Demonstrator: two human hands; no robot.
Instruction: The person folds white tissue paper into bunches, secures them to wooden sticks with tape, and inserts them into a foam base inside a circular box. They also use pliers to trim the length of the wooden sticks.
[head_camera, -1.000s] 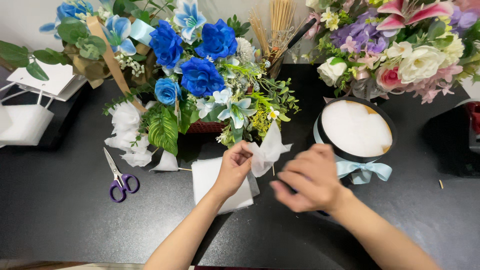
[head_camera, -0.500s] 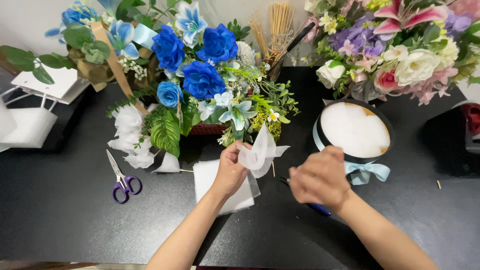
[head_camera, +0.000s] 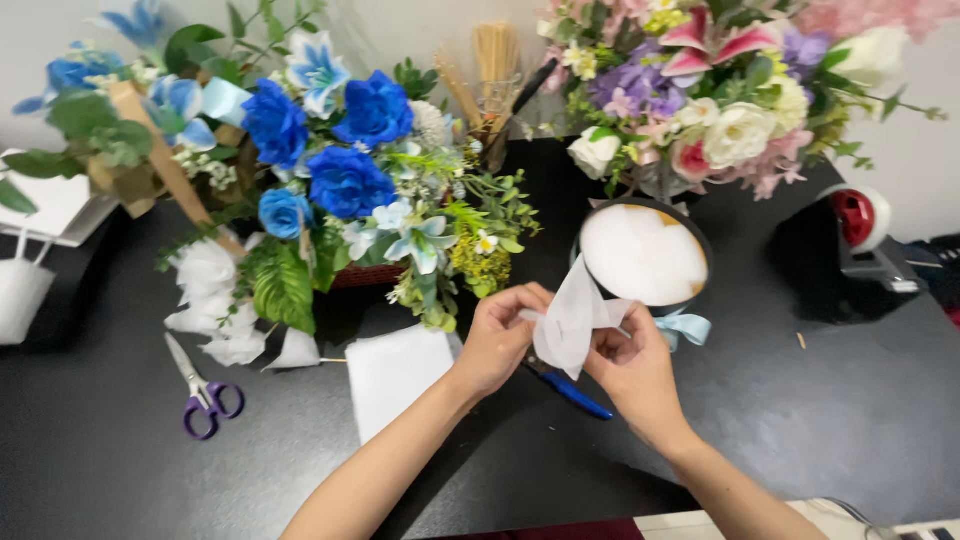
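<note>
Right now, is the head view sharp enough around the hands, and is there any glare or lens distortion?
Head view: left hand, right hand and white tissue piece are reasonably sharp; even soft light, faint shadows on the black table; no harsh glare; wide-angle bending toward the edges.

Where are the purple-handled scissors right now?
In the head view, the purple-handled scissors lie on the black table at lower left, just below the white tissue tufts and left of the flat white sheet.
</note>
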